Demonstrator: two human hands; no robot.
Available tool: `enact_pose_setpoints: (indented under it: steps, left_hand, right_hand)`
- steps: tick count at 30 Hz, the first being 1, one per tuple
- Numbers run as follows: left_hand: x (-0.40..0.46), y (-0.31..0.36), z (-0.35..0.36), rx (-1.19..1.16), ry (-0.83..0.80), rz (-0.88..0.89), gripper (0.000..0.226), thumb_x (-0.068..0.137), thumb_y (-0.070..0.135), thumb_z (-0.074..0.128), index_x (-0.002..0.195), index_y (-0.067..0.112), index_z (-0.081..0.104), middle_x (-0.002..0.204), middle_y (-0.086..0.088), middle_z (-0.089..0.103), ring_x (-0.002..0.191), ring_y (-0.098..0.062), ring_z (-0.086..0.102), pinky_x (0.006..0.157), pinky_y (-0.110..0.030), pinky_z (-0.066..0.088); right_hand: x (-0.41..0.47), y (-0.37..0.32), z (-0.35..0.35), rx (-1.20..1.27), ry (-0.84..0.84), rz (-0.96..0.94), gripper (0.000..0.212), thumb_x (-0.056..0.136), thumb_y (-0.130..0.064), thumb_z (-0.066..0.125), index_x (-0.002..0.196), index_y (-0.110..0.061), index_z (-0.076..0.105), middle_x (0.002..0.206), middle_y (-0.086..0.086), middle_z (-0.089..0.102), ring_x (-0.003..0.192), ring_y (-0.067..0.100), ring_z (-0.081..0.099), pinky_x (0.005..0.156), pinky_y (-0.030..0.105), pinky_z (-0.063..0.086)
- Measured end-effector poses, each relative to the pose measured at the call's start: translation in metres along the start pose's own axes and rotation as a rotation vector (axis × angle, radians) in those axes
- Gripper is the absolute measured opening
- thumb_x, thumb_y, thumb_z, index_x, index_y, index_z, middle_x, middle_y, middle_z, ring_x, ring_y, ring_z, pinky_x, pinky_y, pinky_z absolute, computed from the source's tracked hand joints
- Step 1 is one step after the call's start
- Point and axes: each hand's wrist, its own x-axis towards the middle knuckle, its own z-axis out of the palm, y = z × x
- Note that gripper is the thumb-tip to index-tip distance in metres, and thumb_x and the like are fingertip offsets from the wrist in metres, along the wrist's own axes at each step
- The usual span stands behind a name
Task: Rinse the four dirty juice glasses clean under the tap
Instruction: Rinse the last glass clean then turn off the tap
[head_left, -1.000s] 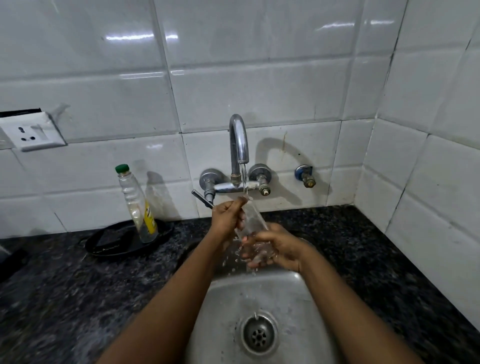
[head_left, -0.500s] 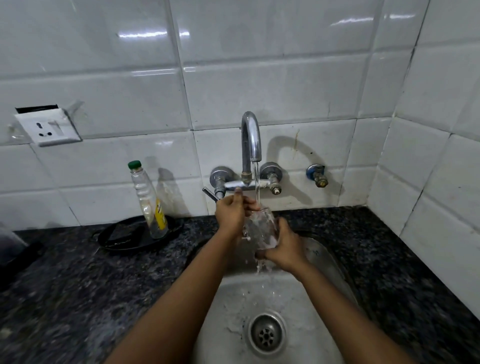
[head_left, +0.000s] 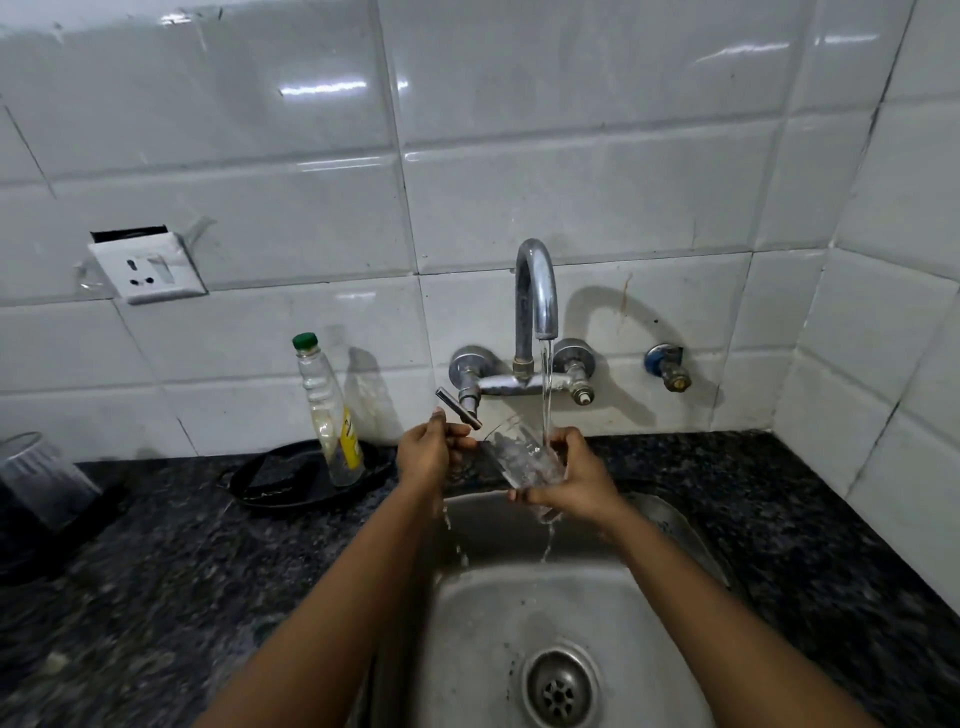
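Right hand (head_left: 574, 480) gripping juice glass (head_left: 522, 457), now tilted under tap (head_left: 537, 291) stream, over sink (head_left: 680, 525). Left hand (head_left: 426, 452) off the rim since a moment ago, fingers loosely curled beside it, grip unclear. Rinse ongoing, other glasses unseen

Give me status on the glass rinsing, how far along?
Done: nothing visibly finished; no rinsed glasses in view. In hand: one glass, tilted under the running tap, gripped by the right hand; left hand at its rim, over the sink. Left: cannot count; the other glasses aren't visible.
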Motion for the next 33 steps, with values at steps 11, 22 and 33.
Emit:
enact_pose_setpoints:
  steps: [11, 22, 33]
  left_hand:
    - [0.034, 0.003, 0.005, 0.318, -0.003, 0.008, 0.04, 0.092, 0.038, 0.051, 0.101, 0.0, 0.059, 0.105, -0.02, 0.062, 0.095, -0.038, 0.061, 0.085, -0.043, 0.05]
    - [0.04, 0.016, 0.016, 0.782, 0.076, 0.233, 0.039, 0.094, 0.033, 0.05, 0.109, -0.002, 0.055, 0.114, -0.022, 0.063, 0.108, -0.037, 0.056, 0.084, -0.036, 0.043]
    - [0.042, 0.013, 0.014, 1.015, 0.106, 0.426, 0.033, 0.092, 0.035, 0.051, 0.102, 0.004, 0.057, 0.105, -0.015, 0.061, 0.099, -0.031, 0.059, 0.078, -0.041, 0.049]
  right_hand:
    - [0.005, -0.035, -0.009, -0.822, -0.052, -0.242, 0.072, 0.067, -0.037, 0.079, 0.128, -0.022, 0.043, 0.129, 0.009, 0.047, 0.118, 0.027, 0.044, 0.095, 0.039, 0.044]
    - [0.007, -0.005, 0.012, 0.175, 0.148, 0.199, 0.041, 0.087, -0.051, 0.053, 0.108, -0.016, 0.061, 0.097, 0.003, 0.063, 0.08, 0.017, 0.058, 0.065, 0.026, 0.045]
    - [0.002, 0.053, 0.004, 1.221, 0.003, 0.6, 0.054, 0.091, -0.057, 0.034, 0.088, -0.009, 0.058, 0.055, 0.013, 0.058, 0.029, 0.01, 0.042, 0.028, 0.01, 0.029]
